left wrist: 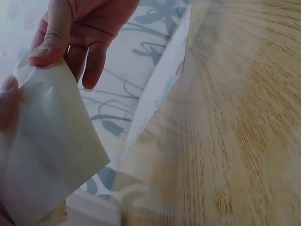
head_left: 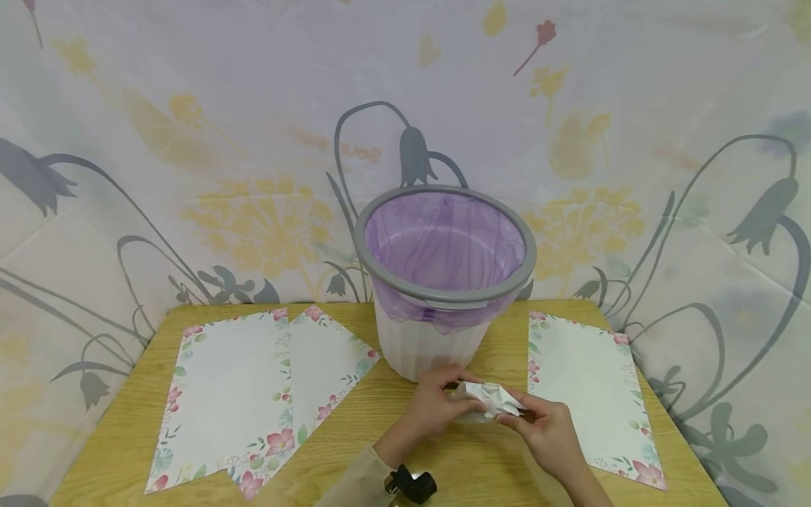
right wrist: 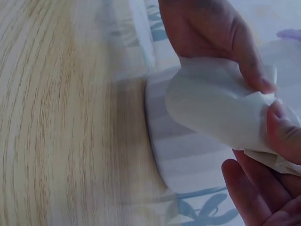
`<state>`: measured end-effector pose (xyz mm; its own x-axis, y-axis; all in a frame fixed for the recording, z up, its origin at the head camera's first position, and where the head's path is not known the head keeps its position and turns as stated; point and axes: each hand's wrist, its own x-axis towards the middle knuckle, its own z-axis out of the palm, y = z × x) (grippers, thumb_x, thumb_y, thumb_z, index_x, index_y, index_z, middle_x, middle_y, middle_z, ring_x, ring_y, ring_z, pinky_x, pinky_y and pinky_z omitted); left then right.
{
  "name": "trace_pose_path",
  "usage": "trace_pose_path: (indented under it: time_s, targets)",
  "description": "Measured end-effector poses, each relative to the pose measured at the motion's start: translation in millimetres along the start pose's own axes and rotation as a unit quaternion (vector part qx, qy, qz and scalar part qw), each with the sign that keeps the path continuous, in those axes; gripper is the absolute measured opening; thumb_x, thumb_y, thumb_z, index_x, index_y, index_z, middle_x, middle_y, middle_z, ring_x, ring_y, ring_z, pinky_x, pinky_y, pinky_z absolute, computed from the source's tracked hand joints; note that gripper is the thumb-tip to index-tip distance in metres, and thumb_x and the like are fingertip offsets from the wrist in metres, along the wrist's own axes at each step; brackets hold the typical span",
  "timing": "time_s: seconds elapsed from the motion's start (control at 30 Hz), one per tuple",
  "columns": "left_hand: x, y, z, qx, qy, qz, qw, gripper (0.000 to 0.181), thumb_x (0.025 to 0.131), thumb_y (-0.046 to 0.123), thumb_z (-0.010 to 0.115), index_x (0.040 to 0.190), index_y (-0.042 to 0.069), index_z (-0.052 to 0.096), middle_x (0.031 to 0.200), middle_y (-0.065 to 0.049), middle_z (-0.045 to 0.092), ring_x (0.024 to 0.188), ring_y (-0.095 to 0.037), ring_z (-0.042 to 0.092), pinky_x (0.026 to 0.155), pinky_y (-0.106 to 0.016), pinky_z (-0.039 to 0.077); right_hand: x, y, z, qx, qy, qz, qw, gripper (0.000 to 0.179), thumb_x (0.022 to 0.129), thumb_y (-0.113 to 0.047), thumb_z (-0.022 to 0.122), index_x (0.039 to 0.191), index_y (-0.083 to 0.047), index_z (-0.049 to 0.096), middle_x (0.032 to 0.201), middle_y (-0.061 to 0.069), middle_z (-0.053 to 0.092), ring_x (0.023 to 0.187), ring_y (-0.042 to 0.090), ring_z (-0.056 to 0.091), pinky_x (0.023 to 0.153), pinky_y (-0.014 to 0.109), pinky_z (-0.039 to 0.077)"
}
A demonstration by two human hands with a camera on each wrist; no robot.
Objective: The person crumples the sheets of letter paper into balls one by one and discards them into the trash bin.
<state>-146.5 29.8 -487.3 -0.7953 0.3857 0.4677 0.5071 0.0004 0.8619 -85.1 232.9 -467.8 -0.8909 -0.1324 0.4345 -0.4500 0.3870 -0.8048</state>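
Note:
Both hands hold a crumpled, partly folded sheet of white paper (head_left: 493,400) between them, low in front of the bin. My left hand (head_left: 438,403) grips its left end, thumb on the near side. At the other end, my right hand (head_left: 550,431) pinches the paper between thumb and fingers. In the left wrist view the paper (left wrist: 54,141) hangs down in a smooth flap with a pointed corner. The right wrist view shows the paper (right wrist: 211,103) bent into a rounded fold, with creases near the right thumb.
Just behind the hands stands a white ribbed bin (head_left: 427,345) with a grey rim and purple liner bag. Two flower-bordered sheets overlap at left: one sheet (head_left: 228,394) and another sheet (head_left: 329,352). A similar sheet (head_left: 586,387) lies at right. A patterned curtain (head_left: 266,127) hangs behind the wooden table (head_left: 355,429).

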Motion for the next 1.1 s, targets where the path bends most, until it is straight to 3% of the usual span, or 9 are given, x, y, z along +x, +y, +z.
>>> trace_pose_path:
  time_s: [0.1,0.23,0.37,0.47,0.53,0.63,0.77,0.93,1.1]
  targets:
    - [-1.2,0.4,-2.8,-0.007,-0.024,-0.004,0.9997,0.035,0.075,0.008,0.087,0.108,0.007,0.075,0.104,-0.006,0.073,0.095,-0.008,0.062,0.083,-0.034,0.056,-0.4,2.5,-4.9,0.0,-0.006,0.005,1.0,0.038,0.077,0.008,0.079,0.113,0.012,0.069,0.101,0.025,0.071,0.081,0.012,0.071,0.061,0.026,0.058]
    - [-5.1,-0.4,-7.7,-0.022,-0.029,-0.009,0.9993,0.04,0.078,0.008,0.085,0.116,0.008,0.072,0.112,-0.006,0.072,0.102,-0.018,0.064,0.086,-0.037,0.055,-1.7,3.9,-12.2,0.005,0.002,0.016,0.9998,0.039,0.078,0.01,0.078,0.115,0.013,0.068,0.1,0.024,0.071,0.081,0.012,0.072,0.058,0.024,0.057]
    - [-10.6,-0.4,-14.1,-0.03,-0.023,-0.017,0.9991,0.038,0.08,0.007,0.084,0.115,0.007,0.072,0.112,-0.007,0.072,0.103,-0.024,0.066,0.086,-0.039,0.055,-4.5,6.4,-19.1,0.02,0.019,0.061,0.9977,0.039,0.081,0.01,0.075,0.119,0.014,0.065,0.098,0.009,0.075,0.076,0.011,0.071,0.055,0.025,0.056]
    - [-14.3,0.8,-18.9,-0.045,-0.031,-0.022,0.9983,0.034,0.081,0.006,0.082,0.114,0.005,0.071,0.112,-0.008,0.072,0.103,-0.019,0.067,0.084,-0.037,0.056,-6.3,8.9,-21.8,0.073,0.024,0.107,0.9913,0.039,0.086,0.008,0.071,0.122,0.017,0.061,0.098,-0.001,0.075,0.08,0.011,0.071,0.063,0.028,0.058]
    - [-16.2,1.4,-21.4,-0.061,-0.037,-0.014,0.9974,0.032,0.082,0.003,0.081,0.113,0.003,0.071,0.112,-0.012,0.072,0.102,-0.017,0.068,0.083,-0.036,0.056,-7.1,11.2,-22.4,0.132,0.026,0.132,0.9821,0.036,0.089,0.008,0.068,0.124,0.015,0.061,0.099,-0.001,0.074,0.083,0.012,0.071,0.069,0.03,0.059]
    - [-17.6,2.7,-24.0,-0.084,-0.037,-0.003,0.9958,0.025,0.084,-0.001,0.077,0.109,-0.002,0.071,0.107,-0.016,0.072,0.099,-0.016,0.069,0.079,-0.037,0.058,-8.7,15.0,-22.6,0.232,0.019,0.149,0.9612,0.032,0.093,0.009,0.062,0.123,-0.001,0.067,0.103,0.002,0.074,0.088,0.015,0.072,0.073,0.03,0.059]
    - [-16.7,4.4,-23.9,-0.078,-0.007,-0.003,0.9969,0.013,0.086,-0.001,0.076,0.098,-0.001,0.075,0.096,-0.016,0.074,0.087,-0.012,0.068,0.075,-0.036,0.059,-10.4,20.6,-22.5,0.322,-0.032,0.136,0.9363,0.044,0.096,0.013,0.053,0.12,-0.02,0.071,0.111,0.003,0.072,0.097,0.016,0.07,0.078,0.03,0.058]
    - [-13.4,8.1,-19.7,-0.062,0.023,-0.03,0.9974,0.005,0.084,-0.003,0.076,0.089,-0.002,0.075,0.085,-0.017,0.073,0.073,-0.009,0.066,0.067,-0.03,0.058,-9.9,25.3,-23.1,0.377,-0.106,0.096,0.9152,0.05,0.098,0.017,0.045,0.126,-0.016,0.07,0.116,0.003,0.07,0.102,0.016,0.068,0.083,0.031,0.057]
    - [-10.5,7.8,-15.7,-0.063,0.038,-0.074,0.9946,0.006,0.083,-0.007,0.075,0.089,-0.008,0.072,0.084,-0.022,0.071,0.071,-0.009,0.065,0.064,-0.025,0.055,-7.4,28.7,-23.0,0.401,-0.147,0.069,0.9018,0.048,0.097,0.018,0.043,0.128,-0.009,0.068,0.118,0.005,0.07,0.102,0.016,0.068,0.083,0.031,0.057]
